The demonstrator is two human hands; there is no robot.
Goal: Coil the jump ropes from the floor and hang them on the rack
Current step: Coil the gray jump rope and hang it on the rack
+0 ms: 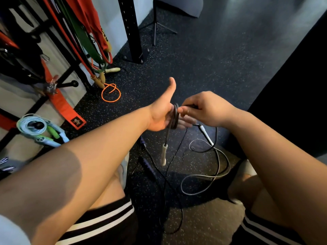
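Several loops of black jump rope [175,115] wrap the left hand [161,114], whose fingers lie straight and together, thumb raised. The right hand [207,108] pinches the rope just beside the coil, fingers curled on it. One white handle [164,154] dangles below the coil. A grey rope [219,167] sprawls on the speckled floor [203,59]; an orange rope [111,93] lies near the rack [69,84], where a pale blue coil [33,125] hangs.

black label [77,122] on red strap [58,101], lettering too blurred to read, dark print on hanging red band [101,32], likewise illegible
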